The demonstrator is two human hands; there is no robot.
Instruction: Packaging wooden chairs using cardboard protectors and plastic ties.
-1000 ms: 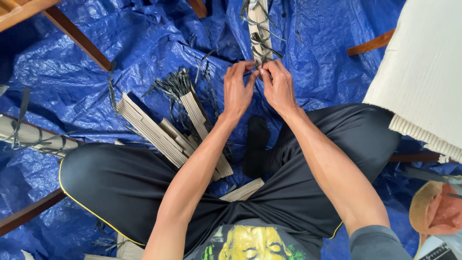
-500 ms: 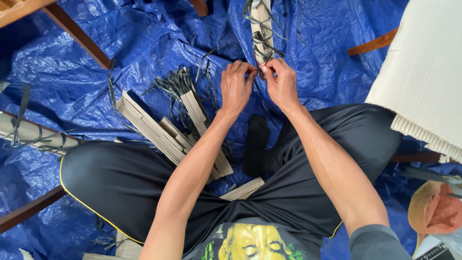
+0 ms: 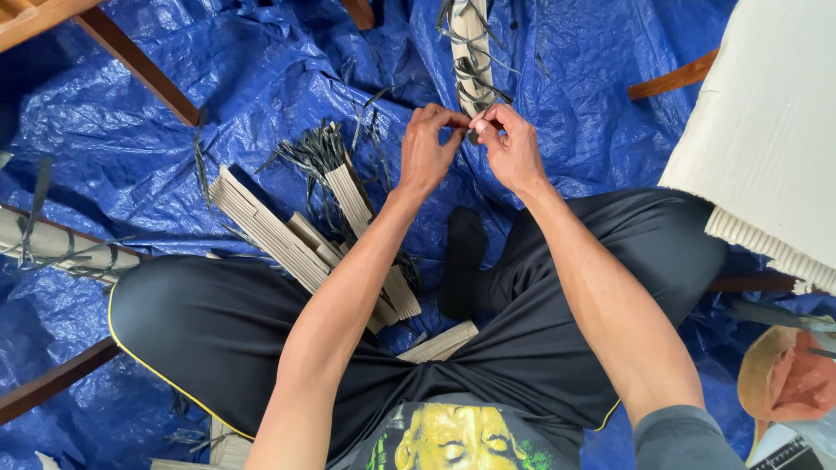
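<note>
Just strap (image 3: 471,137) between both hands.

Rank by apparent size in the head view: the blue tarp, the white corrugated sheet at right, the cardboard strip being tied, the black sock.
1. blue tarp, spreads across the whole floor.
2. white corrugated sheet, though nearness to the camera inflates it.
3. cardboard strip and black sock: look alike; the strip runs out of frame.

Left hand (image 3: 427,152), right hand (image 3: 512,150) pinch black strap (image 3: 471,130) on cardboard bundle (image 3: 471,43).
</note>
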